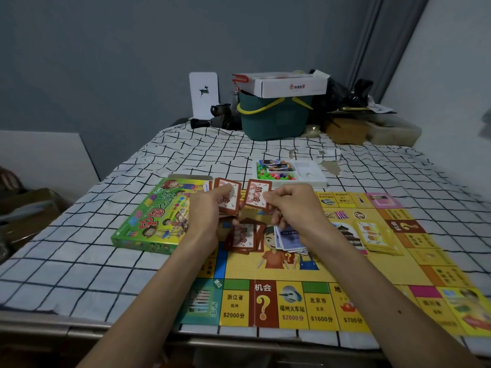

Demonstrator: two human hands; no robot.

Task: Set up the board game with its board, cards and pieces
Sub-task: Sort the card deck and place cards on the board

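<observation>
Game box point(156, 216) sits just off the left edge of the board point(332, 269), out of the way I guess. The left hand point(210, 208) grips a stack of red cards point(228, 199) upright, long axis running up and away from the person, looks like for sorting. The right hand point(289, 205) pinches a single red card point(258, 193), also upright and a bit tilted, over the red pile point(244, 236) on the board, with blue cards point(289, 239) and a yellow pile point(377, 236) lying flat further right.

Dim, flat indoor light, soft focus throughout, wide-angle bending at edges, corners darkened.
</observation>
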